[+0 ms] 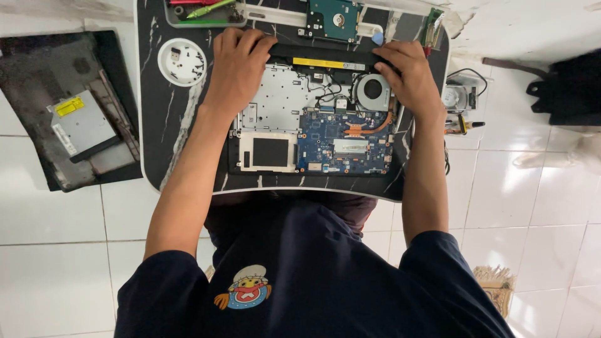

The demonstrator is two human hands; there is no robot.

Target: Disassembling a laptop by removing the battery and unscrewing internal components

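My left hand [238, 66] and right hand [407, 75] both rest at the far edge of the opened black laptop base [313, 116], fingers curled together over its long black battery bar [325, 57], on the dark marbled counter [169, 125]. Inside sit one blue circuit board [341, 141] and one round fan [374, 91]. Around it: one white round dish of screws [183, 61], one bare hard drive [333, 19], one grey tray of tools [203, 14]. On the floor, one black bottom cover [56, 69] carries one silver optical drive [81, 125].
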